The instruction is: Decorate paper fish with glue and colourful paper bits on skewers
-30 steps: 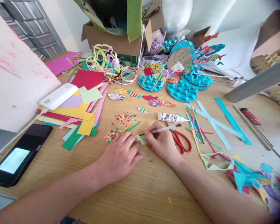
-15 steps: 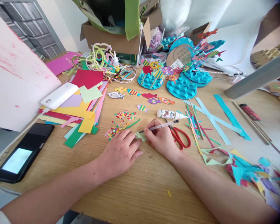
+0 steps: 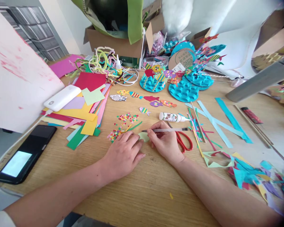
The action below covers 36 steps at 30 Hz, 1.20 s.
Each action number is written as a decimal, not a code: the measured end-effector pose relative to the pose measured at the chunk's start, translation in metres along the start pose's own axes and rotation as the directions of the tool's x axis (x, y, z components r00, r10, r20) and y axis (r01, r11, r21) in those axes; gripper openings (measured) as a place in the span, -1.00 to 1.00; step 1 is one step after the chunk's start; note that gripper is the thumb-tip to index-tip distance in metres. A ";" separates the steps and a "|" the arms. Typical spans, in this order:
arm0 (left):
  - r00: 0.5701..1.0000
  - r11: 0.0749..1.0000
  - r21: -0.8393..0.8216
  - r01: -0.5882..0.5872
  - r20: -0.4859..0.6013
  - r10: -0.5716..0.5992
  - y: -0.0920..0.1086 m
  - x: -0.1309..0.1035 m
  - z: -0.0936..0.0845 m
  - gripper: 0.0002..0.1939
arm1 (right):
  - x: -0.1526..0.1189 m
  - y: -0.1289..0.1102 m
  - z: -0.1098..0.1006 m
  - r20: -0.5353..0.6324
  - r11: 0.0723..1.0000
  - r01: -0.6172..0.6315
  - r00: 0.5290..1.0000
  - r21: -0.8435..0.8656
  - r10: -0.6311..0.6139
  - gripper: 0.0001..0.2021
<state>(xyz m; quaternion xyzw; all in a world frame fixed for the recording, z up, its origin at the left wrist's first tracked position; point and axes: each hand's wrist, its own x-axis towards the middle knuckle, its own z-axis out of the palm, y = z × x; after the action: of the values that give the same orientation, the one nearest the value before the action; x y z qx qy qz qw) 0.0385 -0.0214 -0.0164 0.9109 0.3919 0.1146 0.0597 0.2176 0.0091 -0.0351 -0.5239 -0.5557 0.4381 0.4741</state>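
My right hand (image 3: 164, 138) is closed around a slim pen (image 3: 172, 129) with a clear barrel, its dark tip pointing left just above a small pale green paper cutout (image 3: 144, 136). The fingers of my left hand (image 3: 124, 151) lie over the left end of that cutout, flat against the table. Part of the cutout is hidden by both hands. Red-handled scissors (image 3: 186, 142) lie right beside my right hand, their blades mostly covered. Beyond the hands is a white glue bottle (image 3: 171, 117) on its side. Small coloured paper bits (image 3: 115, 134) are heaped near my left fingertips.
Decorated paper fish (image 3: 151, 98) lie in the middle, in front of blue textured discs (image 3: 183, 91). Coloured paper sheets (image 3: 90, 78), a power bank (image 3: 62, 97) and a phone (image 3: 26, 154) are at left. Paper strips (image 3: 215, 123) and scraps (image 3: 248, 170) spread at right.
The pen has tipped flatter, its back end dropping and its tip rising off the green cutout. My left hand stays in place. The view has shifted slightly.
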 end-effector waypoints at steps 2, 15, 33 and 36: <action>1.000 1.000 0.001 -0.006 0.009 0.006 0.000 0.000 0.000 -0.63 | 0.002 0.000 0.000 0.042 0.999 -0.049 0.998 0.005 0.048 -0.80; 1.000 0.998 0.057 -0.004 -0.026 0.005 0.004 -0.003 -0.001 -0.68 | 0.005 0.004 0.000 0.101 0.995 -0.083 0.991 -0.052 0.088 -0.74; 0.999 0.999 0.036 0.003 -0.035 -0.002 0.002 -0.003 -0.001 -0.70 | 0.005 0.005 0.000 0.107 0.994 -0.092 0.989 -0.054 0.097 -0.74; 0.999 1.000 0.020 0.003 -0.037 -0.002 0.003 -0.002 -0.002 -0.71 | 0.005 0.004 0.000 0.112 0.994 -0.097 0.989 -0.040 0.101 -0.76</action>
<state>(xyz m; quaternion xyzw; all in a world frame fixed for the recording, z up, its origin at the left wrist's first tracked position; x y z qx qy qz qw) 0.0383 -0.0250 -0.0146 0.9087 0.3953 0.1271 0.0434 0.2184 0.0147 -0.0389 -0.5332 -0.5626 0.4807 0.4100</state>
